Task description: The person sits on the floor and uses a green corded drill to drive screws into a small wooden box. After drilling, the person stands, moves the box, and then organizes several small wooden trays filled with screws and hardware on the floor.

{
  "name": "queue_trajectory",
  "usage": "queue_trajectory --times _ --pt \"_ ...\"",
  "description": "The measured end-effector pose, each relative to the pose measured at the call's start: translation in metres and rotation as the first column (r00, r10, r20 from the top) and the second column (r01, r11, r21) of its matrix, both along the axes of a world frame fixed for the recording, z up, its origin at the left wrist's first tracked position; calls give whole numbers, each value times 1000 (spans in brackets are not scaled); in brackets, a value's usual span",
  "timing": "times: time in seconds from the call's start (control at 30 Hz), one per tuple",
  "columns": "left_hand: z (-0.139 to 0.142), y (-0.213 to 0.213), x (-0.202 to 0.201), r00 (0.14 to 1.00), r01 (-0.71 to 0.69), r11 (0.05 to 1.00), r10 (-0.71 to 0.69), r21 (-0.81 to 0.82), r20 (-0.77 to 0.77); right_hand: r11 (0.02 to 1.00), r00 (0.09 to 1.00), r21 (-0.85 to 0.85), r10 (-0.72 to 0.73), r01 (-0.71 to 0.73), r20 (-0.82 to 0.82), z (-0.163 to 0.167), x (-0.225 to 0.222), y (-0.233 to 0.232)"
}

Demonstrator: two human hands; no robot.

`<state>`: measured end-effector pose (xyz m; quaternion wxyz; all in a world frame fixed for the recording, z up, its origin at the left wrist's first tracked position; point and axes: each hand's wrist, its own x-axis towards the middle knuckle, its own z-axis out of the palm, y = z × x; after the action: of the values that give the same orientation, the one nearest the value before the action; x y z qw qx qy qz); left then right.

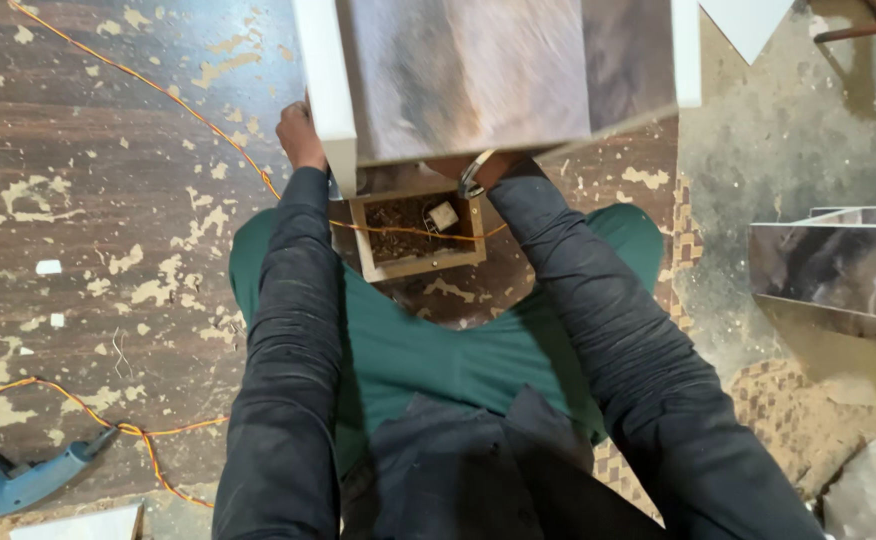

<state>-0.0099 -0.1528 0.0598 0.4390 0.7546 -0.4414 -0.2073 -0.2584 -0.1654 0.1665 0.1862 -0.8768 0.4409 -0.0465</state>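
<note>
The large panel point(498, 70) at the far middle has a glossy, smooth marble-look laminate face with matt white edge banding, and a second glossy panel point(838, 270) of the same finish lies at the right. The floor point(78, 150) is dark wood-grain sheet, worn and rough where pale patches have flaked through, while the small box point(418, 235) below the panel is bare matt wood. The sleeves point(288, 330) are dark creased cloth, the trousers point(438, 350) green matt cloth, the drill point(8, 485) at near left blue plastic with an orange rubbery cord point(138, 80)
</note>
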Motion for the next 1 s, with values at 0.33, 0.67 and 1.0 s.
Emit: queue_trajectory --times 0.33,0.67,1.0 --pt "5 23 -3 999 -52 994 53 -95 11 969 810 246 -132 -16 572 7 3 47" --pt "-9 15 -1 985 1 1000 -2 -7 -173 872 728 143 -473 468 497 75 -42 161" --pt "-14 12 -7 989 40 998 -32 52 -147 709 399 554 -704 435 588 102 -67 221"
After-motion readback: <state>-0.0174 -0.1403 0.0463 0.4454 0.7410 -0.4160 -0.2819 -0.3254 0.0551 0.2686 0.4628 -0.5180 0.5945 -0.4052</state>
